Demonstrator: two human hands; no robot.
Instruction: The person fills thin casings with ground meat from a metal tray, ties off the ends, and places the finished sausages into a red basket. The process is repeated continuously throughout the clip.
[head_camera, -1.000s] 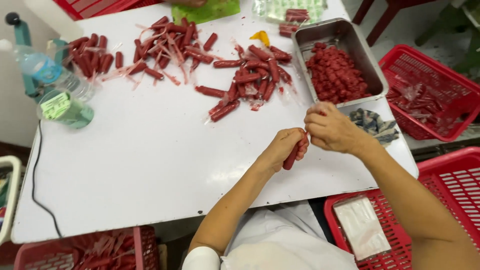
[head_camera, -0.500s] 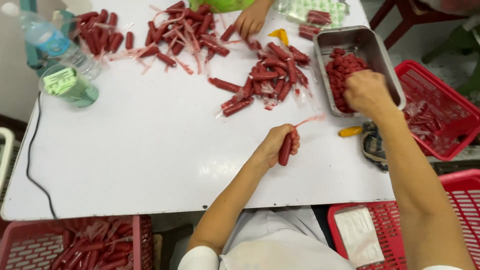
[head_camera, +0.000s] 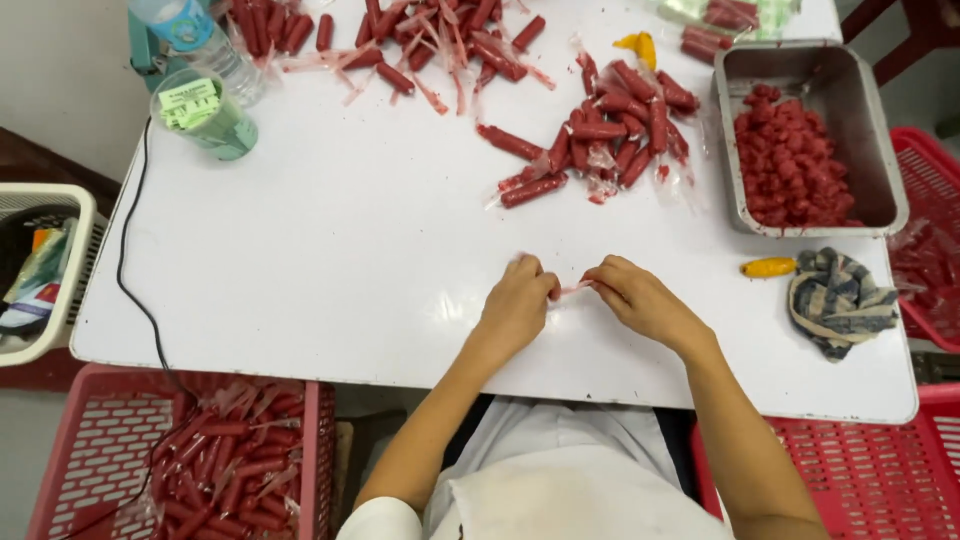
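Observation:
My left hand (head_camera: 517, 305) and my right hand (head_camera: 637, 298) meet over the near middle of the white table (head_camera: 330, 250). Between their fingertips stretches a thin strip of clear pinkish wrapper (head_camera: 572, 289); both hands pinch it. A pile of red wrapped sausages (head_camera: 610, 135) lies farther out, to the right of centre. A metal tray (head_camera: 870, 200) at the far right holds unwrapped red sausage pieces (head_camera: 790, 165).
More wrapped sausages and loose wrappers (head_camera: 400, 40) lie at the table's far edge. A green cup (head_camera: 205, 115) and a bottle (head_camera: 195, 35) stand at the far left. A striped cloth (head_camera: 838, 298) and a yellow-handled tool (head_camera: 768, 267) lie right. Red baskets (head_camera: 200, 450) stand below.
My right hand came back from the metal tray to my left hand. The red sausage that my left hand held is gone; only a wrapper strip is between the hands.

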